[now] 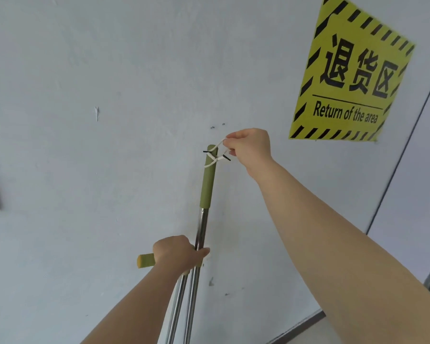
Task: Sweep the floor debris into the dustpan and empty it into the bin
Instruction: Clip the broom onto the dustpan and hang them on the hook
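Two metal poles rise side by side against a pale wall. The longer pole ends in an upright green grip. A white cord loop with black ties is fastened near that grip's top. My right hand pinches the loop beside the grip's tip. My left hand is wrapped around both poles lower down, at the shorter pole's bent green handle. The broom head, dustpan tray, debris and bin are out of view.
A yellow and black sign reading "Return of the area" hangs on the wall at the upper right. Two small dark marks sit on the wall just above the grip. A door edge runs down the right side.
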Available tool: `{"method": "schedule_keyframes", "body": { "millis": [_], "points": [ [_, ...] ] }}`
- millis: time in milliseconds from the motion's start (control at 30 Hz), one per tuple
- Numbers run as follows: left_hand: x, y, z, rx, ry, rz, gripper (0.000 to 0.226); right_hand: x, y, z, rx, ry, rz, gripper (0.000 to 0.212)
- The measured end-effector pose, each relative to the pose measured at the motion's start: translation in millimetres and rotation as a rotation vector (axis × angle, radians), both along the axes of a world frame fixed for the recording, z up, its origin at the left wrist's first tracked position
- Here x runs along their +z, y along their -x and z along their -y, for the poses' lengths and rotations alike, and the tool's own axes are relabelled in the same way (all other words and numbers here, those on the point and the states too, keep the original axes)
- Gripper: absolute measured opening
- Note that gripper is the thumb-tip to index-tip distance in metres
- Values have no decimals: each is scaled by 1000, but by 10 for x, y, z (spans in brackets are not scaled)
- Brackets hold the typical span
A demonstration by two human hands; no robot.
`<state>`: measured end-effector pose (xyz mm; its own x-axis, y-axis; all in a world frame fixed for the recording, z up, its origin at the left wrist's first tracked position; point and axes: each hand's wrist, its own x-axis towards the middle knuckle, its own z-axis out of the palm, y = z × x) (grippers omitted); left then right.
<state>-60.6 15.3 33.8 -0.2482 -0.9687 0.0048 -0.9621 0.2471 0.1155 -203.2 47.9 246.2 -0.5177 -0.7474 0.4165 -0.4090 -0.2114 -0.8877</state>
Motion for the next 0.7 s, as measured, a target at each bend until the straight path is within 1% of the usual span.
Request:
{"method": "schedule_keyframes", "body": {
  "millis": [133, 233, 467, 700],
  "points": [
    [68, 103, 142, 36, -2, -64, 56, 96, 113, 221, 24, 8, -30, 25],
    [123, 181, 242, 42, 25, -56, 59, 163, 171, 365, 25, 29, -72, 24],
    [258, 359, 459, 51, 56, -41, 64, 343, 315, 685, -68, 34, -116, 18],
    [239, 434, 607, 44, 62, -55, 61, 378, 406, 898, -61, 29, -125, 25]
  ]
}}
